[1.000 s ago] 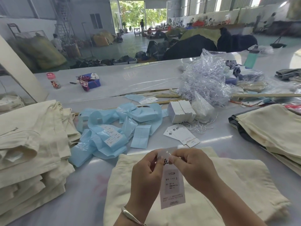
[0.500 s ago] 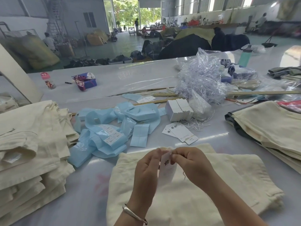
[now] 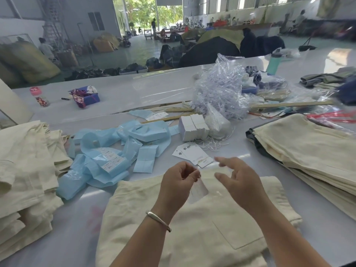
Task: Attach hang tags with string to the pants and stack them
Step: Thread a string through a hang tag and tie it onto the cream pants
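The left hand (image 3: 180,182) pinches a hang tag (image 3: 198,190) above the near cream pants (image 3: 192,228); the right hand (image 3: 238,180), blurred, seems loosely spread and empty. Threading appears under way. Next, string, which I cannot make out, must reach the pants.

Bright daylight pours in from the far doorway (image 3: 154,14) and high windows (image 3: 250,2). Glare streaks the table (image 3: 154,89). Edges bend; the right hand (image 3: 238,182) blurs.
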### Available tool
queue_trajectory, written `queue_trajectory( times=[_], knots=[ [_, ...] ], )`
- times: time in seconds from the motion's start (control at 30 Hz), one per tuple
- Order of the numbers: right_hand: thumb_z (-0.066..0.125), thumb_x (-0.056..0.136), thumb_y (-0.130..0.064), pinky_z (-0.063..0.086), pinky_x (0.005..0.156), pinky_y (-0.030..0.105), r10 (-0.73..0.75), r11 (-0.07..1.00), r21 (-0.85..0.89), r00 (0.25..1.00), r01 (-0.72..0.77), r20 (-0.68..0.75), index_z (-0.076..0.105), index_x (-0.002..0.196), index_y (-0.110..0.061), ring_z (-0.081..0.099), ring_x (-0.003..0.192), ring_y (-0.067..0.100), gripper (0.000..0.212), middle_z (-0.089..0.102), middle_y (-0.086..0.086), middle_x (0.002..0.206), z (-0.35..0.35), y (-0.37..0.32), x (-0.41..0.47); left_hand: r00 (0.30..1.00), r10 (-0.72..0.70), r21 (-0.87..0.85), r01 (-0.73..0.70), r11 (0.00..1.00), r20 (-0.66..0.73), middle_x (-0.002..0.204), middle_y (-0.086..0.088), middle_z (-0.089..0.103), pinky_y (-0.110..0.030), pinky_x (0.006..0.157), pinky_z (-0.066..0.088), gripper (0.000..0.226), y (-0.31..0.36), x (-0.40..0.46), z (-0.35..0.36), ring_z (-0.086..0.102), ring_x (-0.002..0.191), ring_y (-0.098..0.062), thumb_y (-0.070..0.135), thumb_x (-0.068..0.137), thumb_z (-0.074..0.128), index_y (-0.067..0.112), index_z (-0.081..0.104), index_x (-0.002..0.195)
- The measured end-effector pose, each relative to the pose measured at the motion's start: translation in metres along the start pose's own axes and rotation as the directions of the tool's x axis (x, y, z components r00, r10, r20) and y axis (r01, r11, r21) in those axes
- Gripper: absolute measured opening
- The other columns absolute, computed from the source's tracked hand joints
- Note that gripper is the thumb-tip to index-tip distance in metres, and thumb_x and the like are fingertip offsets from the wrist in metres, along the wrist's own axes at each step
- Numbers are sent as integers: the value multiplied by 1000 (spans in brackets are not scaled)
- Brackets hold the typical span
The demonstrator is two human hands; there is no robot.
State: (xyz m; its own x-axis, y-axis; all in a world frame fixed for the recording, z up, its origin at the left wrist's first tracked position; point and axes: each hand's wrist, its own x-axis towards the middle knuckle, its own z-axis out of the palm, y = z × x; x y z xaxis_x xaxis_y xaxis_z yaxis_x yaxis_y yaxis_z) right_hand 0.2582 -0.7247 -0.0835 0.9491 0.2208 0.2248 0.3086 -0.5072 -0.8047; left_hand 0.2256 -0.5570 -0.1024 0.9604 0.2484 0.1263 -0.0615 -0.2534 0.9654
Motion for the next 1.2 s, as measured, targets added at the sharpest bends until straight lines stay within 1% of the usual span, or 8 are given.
queue_trajectory(
  times=[0.07, 0.17, 0.27, 0.43, 0.63, 0.83, 1.03, 1.2],
  knots=[
    [66, 83, -6, 35, 54, 11, 28, 992, 125, 999, -23, -35, 66, 114, -28, 45, 48, 1, 37, 57, -23, 62, -21, 13, 3, 998, 58, 63, -59, 996, 27, 67, 9, 66, -13, 63, 43, 13, 11, 6, 26, 57, 62, 0, 8, 84, 72, 13, 68, 74],
    [62, 88, 0, 45, 50, 22, 146, 845, 490, 974, -215, 174, 65, 113, -19, 58, 54, 15, 32, 72, -6, 78, -48, 30, 12, 986, 157, 121, -162, 979, 46, 76, 6, 65, -11, 61, 40, 9, 26, 17, 67, 56, 65, -1, 12, 81, 75, 15, 69, 76],
    [63, 89, -6, 45, 49, 22, 224, 712, 585, 916, -388, 334, 68, 91, -7, 60, 54, 20, 6, 67, 11, 70, -75, 51, 19, 980, 196, 145, -200, 969, 36, 72, 7, 66, -14, 62, 39, 13, 35, 26, 102, 57, 66, -6, 13, 81, 74, 20, 68, 72],
    [72, 82, -10, 33, 46, 14, 274, 840, 421, 937, -342, 216, 70, 73, -6, 39, 47, 7, 10, 50, -4, 52, -108, 96, 26, 990, 83, 80, -93, 992, 115, 66, 11, 63, -16, 59, 41, 13, 27, 31, 151, 50, 59, -5, 14, 83, 73, 20, 69, 73],
    [70, 83, -16, 29, 63, 29, 169, 943, -248, 961, -222, -219, 70, 80, -10, 55, 75, 25, 7, 57, 1, 74, -168, 138, 48, 976, -113, 216, 71, 974, 188, 72, 5, 62, -25, 67, 46, 4, -3, 36, 202, 58, 69, -12, 19, 89, 67, 17, 69, 85],
    [63, 84, 2, 28, 65, 23, -87, 960, -275, 887, -46, -453, 61, 81, -2, 45, 76, 18, 6, 54, 12, 86, -208, 158, 62, 942, -149, 457, -4, 890, 300, 74, 13, 64, -16, 66, 44, 6, -23, 35, 247, 53, 62, 1, 21, 82, 71, 22, 68, 78],
    [70, 82, -5, 38, 66, 20, 31, 993, -106, 992, -43, -119, 60, 77, -11, 50, 73, 14, 13, 54, 1, 81, -168, 197, 35, 829, -239, 691, -224, 688, 506, 85, 5, 58, -30, 72, 45, 25, -40, 19, 281, 51, 82, -12, 37, 74, 78, 18, 65, 83],
    [74, 79, -7, 42, 69, 24, 195, 981, -43, 963, -190, 188, 67, 77, -8, 56, 75, 17, 8, 58, 0, 78, -133, 238, -11, 802, -230, 637, -227, 736, 552, 73, 9, 52, -24, 62, 32, 21, -53, 13, 277, 47, 69, -9, 36, 81, 70, 22, 58, 72]
  ],
)
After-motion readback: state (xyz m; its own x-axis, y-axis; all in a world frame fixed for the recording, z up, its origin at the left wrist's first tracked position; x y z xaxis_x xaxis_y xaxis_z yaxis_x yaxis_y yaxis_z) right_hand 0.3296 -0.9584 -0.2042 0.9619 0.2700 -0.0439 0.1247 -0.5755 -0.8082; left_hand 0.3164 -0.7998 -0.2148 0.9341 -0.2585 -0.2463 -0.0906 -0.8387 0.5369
